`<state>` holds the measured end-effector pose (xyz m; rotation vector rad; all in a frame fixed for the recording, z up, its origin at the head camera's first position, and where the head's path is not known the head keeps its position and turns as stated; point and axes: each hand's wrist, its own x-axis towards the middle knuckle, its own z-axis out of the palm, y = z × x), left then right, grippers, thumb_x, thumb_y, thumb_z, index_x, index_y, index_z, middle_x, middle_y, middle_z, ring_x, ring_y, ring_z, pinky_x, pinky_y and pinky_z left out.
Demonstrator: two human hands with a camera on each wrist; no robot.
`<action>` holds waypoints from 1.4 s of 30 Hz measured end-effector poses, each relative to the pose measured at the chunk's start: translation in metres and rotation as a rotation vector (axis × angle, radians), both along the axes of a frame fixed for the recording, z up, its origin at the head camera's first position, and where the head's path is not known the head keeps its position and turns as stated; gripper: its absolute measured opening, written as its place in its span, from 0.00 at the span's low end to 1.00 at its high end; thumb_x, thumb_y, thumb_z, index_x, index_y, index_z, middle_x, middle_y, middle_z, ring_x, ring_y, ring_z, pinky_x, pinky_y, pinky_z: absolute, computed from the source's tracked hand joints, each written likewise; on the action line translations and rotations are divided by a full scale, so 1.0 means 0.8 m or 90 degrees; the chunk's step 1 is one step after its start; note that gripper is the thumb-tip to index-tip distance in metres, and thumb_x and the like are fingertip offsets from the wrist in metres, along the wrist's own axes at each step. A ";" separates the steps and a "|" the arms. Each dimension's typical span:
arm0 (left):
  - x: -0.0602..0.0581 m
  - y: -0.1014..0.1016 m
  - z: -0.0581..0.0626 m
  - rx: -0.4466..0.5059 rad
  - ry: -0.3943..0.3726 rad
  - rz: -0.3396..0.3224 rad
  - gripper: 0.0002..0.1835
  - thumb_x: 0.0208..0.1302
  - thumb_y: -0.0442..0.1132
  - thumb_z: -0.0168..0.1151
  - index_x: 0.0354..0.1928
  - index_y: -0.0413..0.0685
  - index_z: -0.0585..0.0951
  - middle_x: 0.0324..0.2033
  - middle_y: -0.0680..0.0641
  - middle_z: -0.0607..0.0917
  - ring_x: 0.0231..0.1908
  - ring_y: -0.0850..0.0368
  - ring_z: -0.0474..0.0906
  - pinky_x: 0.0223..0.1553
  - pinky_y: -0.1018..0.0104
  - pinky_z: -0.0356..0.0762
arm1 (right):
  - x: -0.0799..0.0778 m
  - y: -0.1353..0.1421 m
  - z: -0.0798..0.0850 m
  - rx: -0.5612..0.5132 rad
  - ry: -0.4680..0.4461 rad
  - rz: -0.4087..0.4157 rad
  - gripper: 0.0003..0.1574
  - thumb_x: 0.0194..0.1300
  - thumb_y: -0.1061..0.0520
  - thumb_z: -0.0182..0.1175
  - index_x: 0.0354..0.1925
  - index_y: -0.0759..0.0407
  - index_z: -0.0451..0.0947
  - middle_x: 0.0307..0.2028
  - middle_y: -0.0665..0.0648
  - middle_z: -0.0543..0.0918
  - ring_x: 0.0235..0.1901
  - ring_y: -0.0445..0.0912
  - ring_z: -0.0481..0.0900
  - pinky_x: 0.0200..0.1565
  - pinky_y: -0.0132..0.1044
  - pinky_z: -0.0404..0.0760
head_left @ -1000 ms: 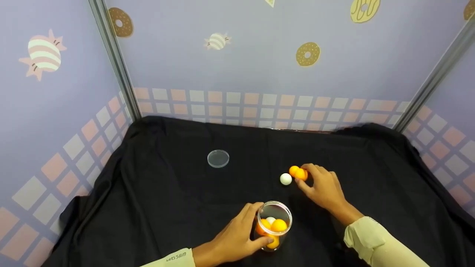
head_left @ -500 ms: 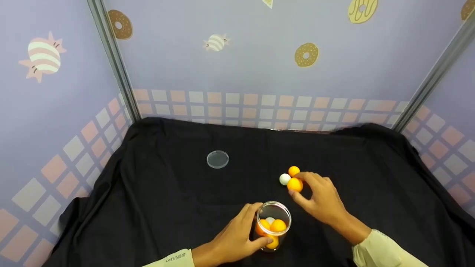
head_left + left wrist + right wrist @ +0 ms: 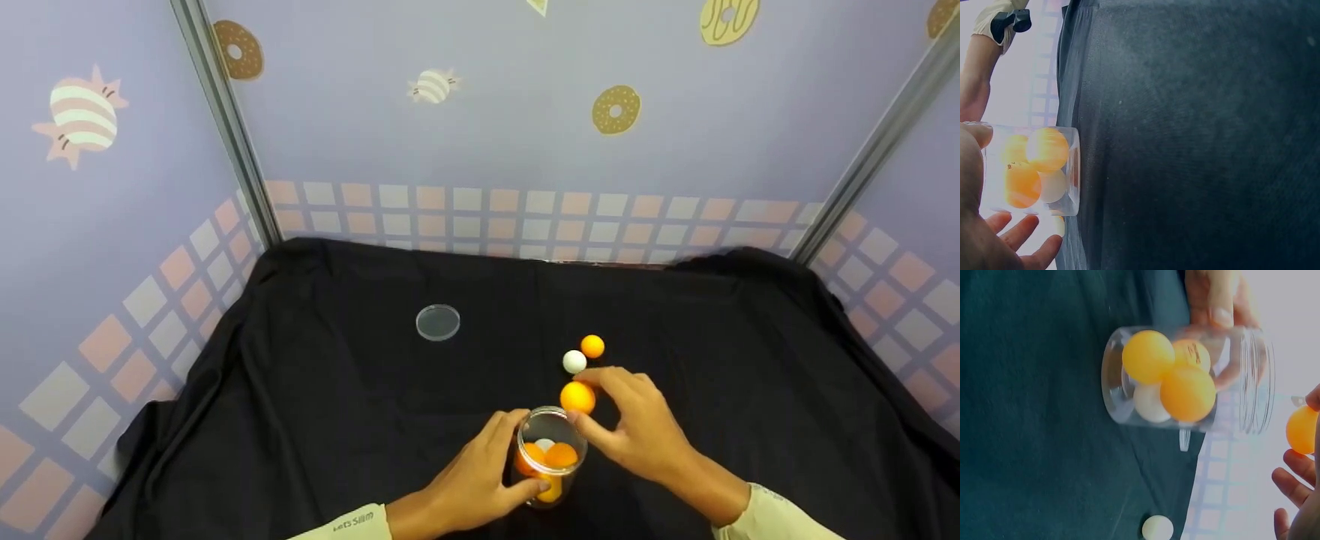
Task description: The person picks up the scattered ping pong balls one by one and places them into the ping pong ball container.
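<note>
My left hand (image 3: 480, 472) grips a clear screw-neck jar (image 3: 541, 429) that stands upright on the black cloth, fingers and thumb around its left side. Inside lie three orange ping-pong balls and a white one, plain in the right wrist view through the jar wall (image 3: 1230, 354). Thumb and fingers of my right hand (image 3: 637, 424) pinch another orange ping-pong ball (image 3: 577, 397) beside the jar's rim, at its far right. In the right wrist view this held ball (image 3: 1301, 430) is beyond the open mouth, above the jar.
A white ball (image 3: 574, 361) and an orange ball (image 3: 592, 346) rest on the cloth beyond the right hand. Farther left lies a clear round lid (image 3: 438, 322). Black cloth (image 3: 360, 390) covers the table, with patterned wall panels (image 3: 510, 135) behind and at both sides.
My right hand has drawn the orange ball away from the two others, toward me and leftward to the jar's rim. The left hand and jar have stayed in place.
</note>
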<state>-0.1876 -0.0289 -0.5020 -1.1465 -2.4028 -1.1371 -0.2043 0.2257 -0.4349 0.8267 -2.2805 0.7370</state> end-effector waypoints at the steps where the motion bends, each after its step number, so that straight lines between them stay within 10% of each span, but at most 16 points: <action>1: 0.000 0.000 0.000 0.001 0.000 -0.001 0.41 0.66 0.57 0.68 0.72 0.47 0.62 0.53 0.47 0.76 0.51 0.60 0.78 0.55 0.65 0.81 | 0.003 -0.002 0.000 0.002 0.003 0.005 0.26 0.55 0.50 0.76 0.53 0.46 0.81 0.45 0.38 0.84 0.41 0.35 0.81 0.43 0.38 0.76; 42: -0.001 0.000 -0.001 0.001 0.024 -0.005 0.40 0.67 0.57 0.66 0.73 0.49 0.61 0.55 0.52 0.74 0.52 0.62 0.76 0.56 0.65 0.80 | 0.025 -0.027 -0.015 0.058 0.041 0.064 0.25 0.55 0.46 0.76 0.51 0.45 0.81 0.45 0.39 0.85 0.35 0.36 0.80 0.44 0.34 0.73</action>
